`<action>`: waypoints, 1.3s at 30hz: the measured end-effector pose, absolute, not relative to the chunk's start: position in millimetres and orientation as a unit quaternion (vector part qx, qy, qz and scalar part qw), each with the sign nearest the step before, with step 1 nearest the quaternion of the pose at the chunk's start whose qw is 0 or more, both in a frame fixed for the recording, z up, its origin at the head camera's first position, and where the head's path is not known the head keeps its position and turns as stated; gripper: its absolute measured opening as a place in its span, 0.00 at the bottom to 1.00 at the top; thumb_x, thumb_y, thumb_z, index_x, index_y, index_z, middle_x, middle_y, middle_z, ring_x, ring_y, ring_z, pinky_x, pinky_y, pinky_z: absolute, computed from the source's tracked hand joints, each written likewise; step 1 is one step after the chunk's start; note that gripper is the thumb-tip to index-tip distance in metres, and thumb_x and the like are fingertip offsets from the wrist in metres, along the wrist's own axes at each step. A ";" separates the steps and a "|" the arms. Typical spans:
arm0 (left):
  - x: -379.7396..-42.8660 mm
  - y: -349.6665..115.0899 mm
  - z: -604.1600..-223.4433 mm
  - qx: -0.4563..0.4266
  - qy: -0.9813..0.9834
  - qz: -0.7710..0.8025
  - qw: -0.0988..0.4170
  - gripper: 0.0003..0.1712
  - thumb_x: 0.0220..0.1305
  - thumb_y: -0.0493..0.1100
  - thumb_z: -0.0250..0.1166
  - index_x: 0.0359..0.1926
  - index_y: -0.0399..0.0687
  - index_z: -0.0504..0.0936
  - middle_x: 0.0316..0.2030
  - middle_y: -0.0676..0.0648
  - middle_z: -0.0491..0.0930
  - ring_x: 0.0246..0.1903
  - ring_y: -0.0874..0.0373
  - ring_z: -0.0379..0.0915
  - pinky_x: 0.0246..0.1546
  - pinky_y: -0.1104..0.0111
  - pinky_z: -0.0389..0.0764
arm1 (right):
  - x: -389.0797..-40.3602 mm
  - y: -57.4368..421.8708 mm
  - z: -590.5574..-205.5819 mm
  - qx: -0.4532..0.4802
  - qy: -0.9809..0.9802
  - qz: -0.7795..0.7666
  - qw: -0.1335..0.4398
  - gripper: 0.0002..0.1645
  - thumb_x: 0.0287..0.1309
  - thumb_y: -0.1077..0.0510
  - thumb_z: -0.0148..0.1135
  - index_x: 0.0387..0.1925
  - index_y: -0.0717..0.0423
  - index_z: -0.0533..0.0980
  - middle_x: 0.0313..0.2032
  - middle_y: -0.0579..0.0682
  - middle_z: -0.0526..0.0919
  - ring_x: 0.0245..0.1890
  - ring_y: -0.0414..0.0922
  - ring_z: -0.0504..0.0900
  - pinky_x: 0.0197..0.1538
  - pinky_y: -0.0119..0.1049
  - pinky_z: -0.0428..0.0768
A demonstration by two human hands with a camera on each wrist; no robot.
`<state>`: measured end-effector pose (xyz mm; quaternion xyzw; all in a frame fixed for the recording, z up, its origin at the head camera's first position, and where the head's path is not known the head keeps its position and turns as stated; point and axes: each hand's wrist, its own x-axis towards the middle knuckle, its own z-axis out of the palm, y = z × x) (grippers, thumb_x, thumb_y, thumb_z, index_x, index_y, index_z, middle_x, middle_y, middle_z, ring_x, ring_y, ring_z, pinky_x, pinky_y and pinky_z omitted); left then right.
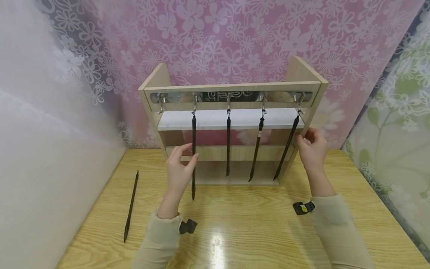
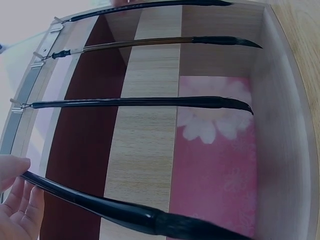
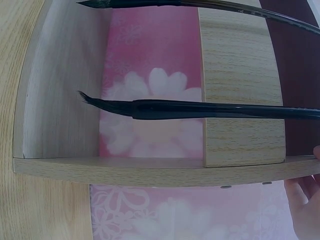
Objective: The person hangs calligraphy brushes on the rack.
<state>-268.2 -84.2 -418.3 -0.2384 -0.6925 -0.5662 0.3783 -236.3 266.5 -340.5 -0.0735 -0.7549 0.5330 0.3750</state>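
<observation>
Beige sleeves [image 1: 339,231]; blk wrist cams [image 1: 190,226], R w/ yel. label [image 1: 304,208].

Tabletop [image 1: 252,216], yellowish wood grain, bright reflection [image 1: 216,248] toward the near side; backdrop [image 1: 231,37], pink with white flower motifs, a large pale bloom [image 1: 330,117] low at right; left side panel [image 1: 57,142], whitish; right side panel [image 1: 396,142], pale with green leaves and white blossoms

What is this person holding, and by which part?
The left hand pinches the leftmost hanging brush partway down its handle. The right hand grips the wooden shelf's right side board by its front edge.
</observation>
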 end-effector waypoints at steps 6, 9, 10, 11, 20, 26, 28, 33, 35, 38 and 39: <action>-217.3 -74.0 -359.3 -0.218 -0.722 -0.536 0.379 0.16 0.48 0.30 0.65 0.41 0.36 0.77 0.30 0.42 0.75 0.28 0.52 0.74 0.17 0.71 0.78 | -237.0 267.4 -341.7 -0.077 -0.754 0.535 0.373 0.11 0.50 0.62 0.59 0.36 0.64 0.73 0.29 0.40 0.73 0.35 0.35 0.73 0.38 0.22 0.75; -210.0 -72.4 -350.1 -0.208 -0.733 -0.531 0.370 0.15 0.48 0.29 0.65 0.40 0.33 0.77 0.30 0.40 0.75 0.28 0.51 0.74 0.17 0.69 0.79 | -237.1 267.4 -341.6 -0.076 -0.754 0.535 0.374 0.11 0.50 0.62 0.59 0.36 0.65 0.73 0.30 0.40 0.73 0.35 0.35 0.73 0.38 0.22 0.75; -210.2 -72.7 -350.5 -0.207 -0.732 -0.535 0.368 0.15 0.48 0.29 0.65 0.40 0.33 0.77 0.30 0.40 0.75 0.28 0.51 0.74 0.17 0.68 0.79 | -237.0 267.4 -341.4 -0.076 -0.754 0.534 0.374 0.12 0.50 0.62 0.59 0.37 0.65 0.73 0.30 0.40 0.73 0.35 0.35 0.73 0.38 0.22 0.75; -227.4 -76.6 -371.0 -0.217 -0.719 -0.546 0.372 0.15 0.50 0.32 0.65 0.42 0.36 0.78 0.31 0.42 0.75 0.29 0.52 0.74 0.19 0.68 0.79 | -236.9 267.4 -341.2 -0.077 -0.755 0.533 0.374 0.12 0.50 0.62 0.59 0.37 0.65 0.73 0.30 0.40 0.73 0.35 0.35 0.73 0.38 0.22 0.75; -224.3 -76.0 -365.8 -0.237 -0.702 -0.548 0.388 0.15 0.52 0.39 0.65 0.43 0.43 0.79 0.31 0.47 0.75 0.29 0.57 0.74 0.17 0.70 0.78 | -236.4 267.4 -340.2 -0.090 -0.763 0.524 0.368 0.16 0.51 0.61 0.59 0.41 0.68 0.73 0.32 0.43 0.73 0.35 0.36 0.72 0.40 0.25 0.76; -217.7 -74.6 -358.6 -0.225 -0.723 -0.531 0.379 0.15 0.50 0.34 0.65 0.42 0.39 0.78 0.30 0.44 0.75 0.28 0.54 0.74 0.16 0.69 0.78 | -236.2 267.7 -340.9 -0.084 -0.765 0.522 0.368 0.16 0.51 0.61 0.58 0.41 0.68 0.73 0.32 0.44 0.73 0.36 0.36 0.72 0.42 0.28 0.77; -215.2 -73.7 -354.7 -0.220 -0.730 -0.526 0.377 0.15 0.49 0.32 0.65 0.41 0.37 0.78 0.30 0.43 0.75 0.28 0.53 0.74 0.16 0.71 0.78 | -236.5 267.8 -341.3 -0.082 -0.765 0.521 0.369 0.16 0.51 0.61 0.59 0.40 0.68 0.72 0.32 0.44 0.73 0.36 0.36 0.72 0.42 0.27 0.77; -214.3 -72.2 -351.2 -0.204 -0.745 -0.522 0.362 0.17 0.46 0.28 0.66 0.41 0.34 0.78 0.31 0.41 0.76 0.29 0.52 0.74 0.18 0.71 0.78 | -237.9 268.0 -342.2 -0.078 -0.759 0.528 0.374 0.15 0.51 0.61 0.59 0.39 0.68 0.73 0.31 0.43 0.73 0.34 0.35 0.72 0.40 0.24 0.76; -216.5 -72.0 -352.8 -0.203 -0.746 -0.520 0.363 0.17 0.45 0.28 0.66 0.41 0.34 0.78 0.31 0.41 0.76 0.29 0.52 0.74 0.18 0.70 0.78 | -238.3 267.9 -342.5 -0.078 -0.756 0.530 0.376 0.14 0.50 0.61 0.59 0.38 0.67 0.73 0.30 0.42 0.73 0.34 0.35 0.72 0.39 0.23 0.76; -219.7 -71.7 -355.1 -0.200 -0.747 -0.521 0.362 0.17 0.45 0.27 0.66 0.40 0.34 0.78 0.30 0.42 0.76 0.29 0.52 0.74 0.18 0.67 0.79 | -238.6 267.8 -342.6 -0.079 -0.754 0.531 0.378 0.13 0.50 0.61 0.59 0.38 0.66 0.73 0.30 0.41 0.73 0.34 0.35 0.72 0.38 0.23 0.75; -220.9 -71.7 -356.0 -0.199 -0.747 -0.523 0.360 0.17 0.45 0.27 0.66 0.40 0.34 0.78 0.30 0.42 0.76 0.29 0.52 0.74 0.18 0.66 0.79 | -238.6 267.8 -342.6 -0.078 -0.753 0.533 0.378 0.13 0.50 0.62 0.59 0.37 0.66 0.73 0.30 0.41 0.73 0.34 0.35 0.72 0.38 0.23 0.76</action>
